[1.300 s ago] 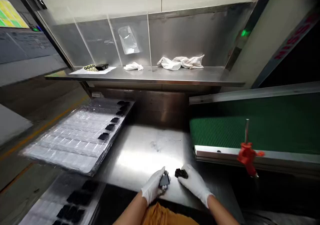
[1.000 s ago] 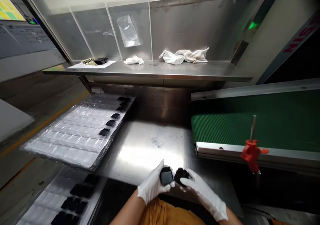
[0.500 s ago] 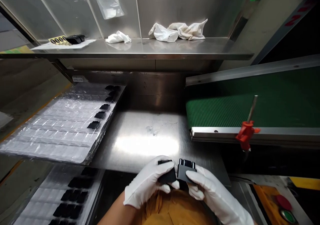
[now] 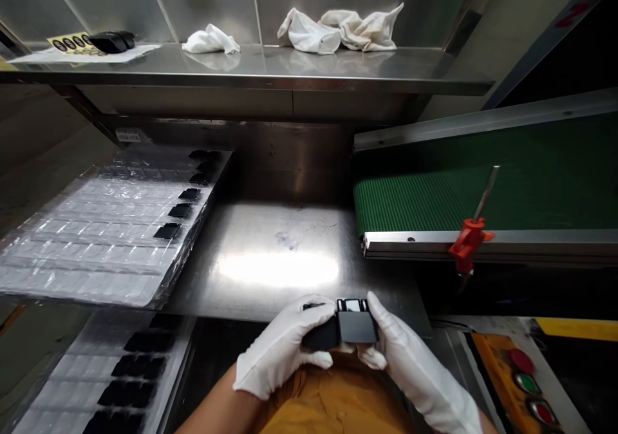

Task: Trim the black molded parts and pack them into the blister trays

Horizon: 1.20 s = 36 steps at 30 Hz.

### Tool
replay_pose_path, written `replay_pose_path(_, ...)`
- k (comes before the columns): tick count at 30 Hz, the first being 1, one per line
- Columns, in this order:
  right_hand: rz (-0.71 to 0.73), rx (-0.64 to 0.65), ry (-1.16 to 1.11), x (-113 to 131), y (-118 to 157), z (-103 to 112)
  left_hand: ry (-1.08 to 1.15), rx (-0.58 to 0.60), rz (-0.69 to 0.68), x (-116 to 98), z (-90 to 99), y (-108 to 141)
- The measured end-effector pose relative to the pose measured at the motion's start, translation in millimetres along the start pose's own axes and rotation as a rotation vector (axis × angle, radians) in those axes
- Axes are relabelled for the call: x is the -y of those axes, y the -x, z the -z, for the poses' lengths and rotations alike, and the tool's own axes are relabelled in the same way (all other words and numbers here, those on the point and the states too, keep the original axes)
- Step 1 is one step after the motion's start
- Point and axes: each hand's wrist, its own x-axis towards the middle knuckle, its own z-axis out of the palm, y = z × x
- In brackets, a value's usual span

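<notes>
White gloves cover both hands, low in the middle of the view, near the front edge of the steel table (image 4: 284, 241). My left hand (image 4: 294, 337) is wrapped round a black part (image 4: 320, 335). Right beside it, my right hand (image 4: 393, 340) holds a dark grey block-shaped part (image 4: 357, 327) with black-framed slots along its top edge, thumb or finger along its right side. The two parts sit edge to edge; whether they are joined I cannot tell.
Clear plastic trays (image 4: 111, 228) with black pieces (image 4: 167, 230) lie at left, more trays (image 4: 62, 382) below. A green conveyor (image 4: 483, 183) with a red clamp (image 4: 467, 247) stands right. White cloths (image 4: 309, 31) lie on a shelf (image 4: 270, 81); a button box (image 4: 526, 382) is lower right.
The view has tilted down and shifted slightly. The grey part has come closer against the black part and turned flatter, and my right thumb or finger has moved off its face.
</notes>
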Motion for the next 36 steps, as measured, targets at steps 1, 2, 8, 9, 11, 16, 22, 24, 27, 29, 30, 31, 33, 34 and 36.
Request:
replay_pose_path(1,0.010,0.000,0.019,2,1,0,0.021,0.007,-0.021,2,1.5,0)
replay_pose_path(2,0.030,0.008,0.046,4,3,-1,0.033,0.011,-0.045,4,3.5,0)
replay_pose_path(8,0.165,0.000,0.218,13,2,0,0.135,-0.008,-0.135,16,9.5,-3)
replay_pose_path(9,0.163,-0.051,0.244,10,-1,1,0.203,0.001,-0.102,15,7.8,-4)
replay_pose_path(11,0.171,-0.203,0.342,3,-5,3,0.350,0.034,-0.035,12,2.7,-5)
replay_pose_path(16,0.214,-0.540,0.736,-12,-11,-1,0.554,0.156,-0.086,10,-10.2,-9)
replay_pose_path(22,0.224,-0.334,0.745,-6,-4,-14,0.506,0.167,-0.151,14,-16.9,-10)
replay_pose_path(24,0.179,-0.227,0.725,-2,-1,-13,0.519,0.172,-0.154,15,-16.5,-10)
replay_pose_path(27,0.154,-0.128,0.683,-1,0,-4,0.540,0.158,-0.137,16,-14.4,-11)
replay_pose_path(29,0.194,-0.131,0.637,-4,-1,4,0.523,0.143,-0.125,18,-13.4,-12)
replay_pose_path(30,0.226,-0.140,0.611,-6,-2,7,0.506,0.138,-0.126,20,-13.2,-12)
replay_pose_path(31,0.256,-0.148,0.582,-8,-3,9,0.484,0.133,-0.132,21,-13.1,-12)
replay_pose_path(33,0.292,-0.152,0.525,-13,-6,10,0.428,0.118,-0.161,23,-13.3,-12)
replay_pose_path(34,0.299,-0.148,0.500,-15,-8,10,0.396,0.109,-0.173,23,-13.4,-12)
replay_pose_path(36,0.300,-0.130,0.438,-18,-10,8,0.334,0.081,-0.188,23,-13.3,-12)
